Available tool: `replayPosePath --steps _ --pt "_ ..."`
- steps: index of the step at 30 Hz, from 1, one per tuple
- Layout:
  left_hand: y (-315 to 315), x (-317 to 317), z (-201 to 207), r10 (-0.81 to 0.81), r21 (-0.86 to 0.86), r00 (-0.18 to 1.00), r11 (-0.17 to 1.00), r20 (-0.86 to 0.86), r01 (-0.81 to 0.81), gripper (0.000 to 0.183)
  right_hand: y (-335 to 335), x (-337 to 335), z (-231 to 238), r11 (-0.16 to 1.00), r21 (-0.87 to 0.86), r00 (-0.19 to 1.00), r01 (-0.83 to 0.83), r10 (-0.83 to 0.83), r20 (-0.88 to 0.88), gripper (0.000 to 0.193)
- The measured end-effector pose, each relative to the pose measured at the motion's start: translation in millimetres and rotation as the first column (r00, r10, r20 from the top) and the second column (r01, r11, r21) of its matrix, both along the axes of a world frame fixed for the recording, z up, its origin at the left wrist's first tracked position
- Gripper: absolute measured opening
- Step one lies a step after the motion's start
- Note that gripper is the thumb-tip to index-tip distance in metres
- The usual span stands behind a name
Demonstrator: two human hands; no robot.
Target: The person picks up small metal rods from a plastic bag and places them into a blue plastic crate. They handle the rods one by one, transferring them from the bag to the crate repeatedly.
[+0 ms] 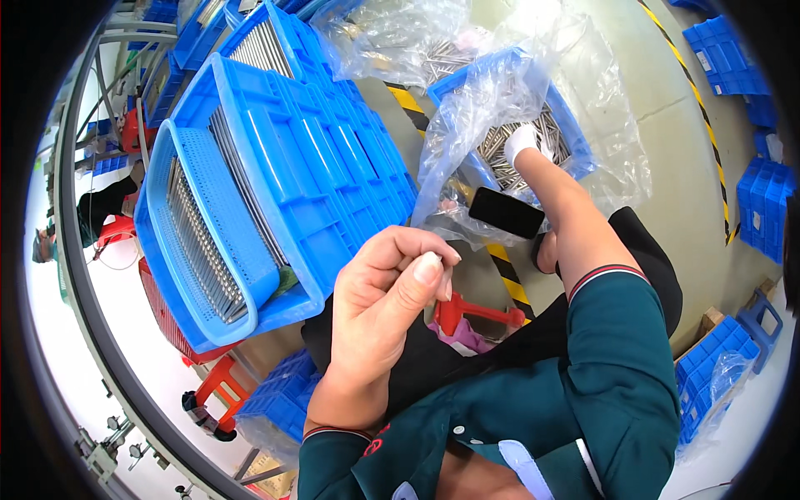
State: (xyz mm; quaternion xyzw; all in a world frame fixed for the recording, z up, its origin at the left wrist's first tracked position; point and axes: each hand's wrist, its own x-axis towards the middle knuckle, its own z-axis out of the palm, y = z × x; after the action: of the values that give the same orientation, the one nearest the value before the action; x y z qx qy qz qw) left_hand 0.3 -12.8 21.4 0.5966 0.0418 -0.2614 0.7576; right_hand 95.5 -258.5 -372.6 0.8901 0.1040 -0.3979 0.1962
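My left hand (387, 304) is raised in front of me, bare, its thumb pressed against the curled fingers. Whatever lies in that pinch, if anything, is hidden. My right hand (522, 143) wears a white glove and reaches down among loose metal rods (500, 168) in a blue bin (575, 127). Its fingertips are too small and covered to read. Clear plastic sheeting (450, 137) drapes over the bin's left side. Left of my left hand, a light-blue perforated basket (223, 204) holds thin metal rods (200, 237) in tight rows.
The basket sits in a large blue crate (292, 158) at the left. A black phone (506, 212) lies near the bin's front edge. Behind my left hand is a red stool (477, 313). More plastic (400, 33) and rods lie beyond; blue crates (762, 204) stand at the right.
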Motion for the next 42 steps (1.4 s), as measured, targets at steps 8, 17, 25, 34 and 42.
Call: replayPosePath --steps 8,17,25,34,42 --pt "2 -2 0 0.008 0.003 1.000 1.000 0.020 -0.008 0.026 -4 -16 21 0.803 0.305 0.830 0.513 -0.554 0.061 0.030" --pt "0 -3 1 -0.037 0.005 0.999 0.999 0.010 0.037 0.025 -25 -4 42 0.879 0.273 0.914 0.392 -0.405 -0.008 0.032" --pt "-3 -4 1 -0.012 -0.015 0.999 1.000 0.047 0.013 0.024 -49 -2 44 0.753 0.439 0.867 0.491 -0.474 -0.157 0.034" --pt "-8 -2 -4 0.095 -0.147 0.992 0.986 0.078 -0.083 0.022 -52 -27 196 0.073 0.636 0.558 0.768 -0.562 -0.610 0.016" --pt "-13 4 -19 0.126 -0.244 0.986 0.965 0.110 -0.096 0.021 19 -85 412 0.060 0.972 0.781 0.228 -0.607 -0.146 0.021"
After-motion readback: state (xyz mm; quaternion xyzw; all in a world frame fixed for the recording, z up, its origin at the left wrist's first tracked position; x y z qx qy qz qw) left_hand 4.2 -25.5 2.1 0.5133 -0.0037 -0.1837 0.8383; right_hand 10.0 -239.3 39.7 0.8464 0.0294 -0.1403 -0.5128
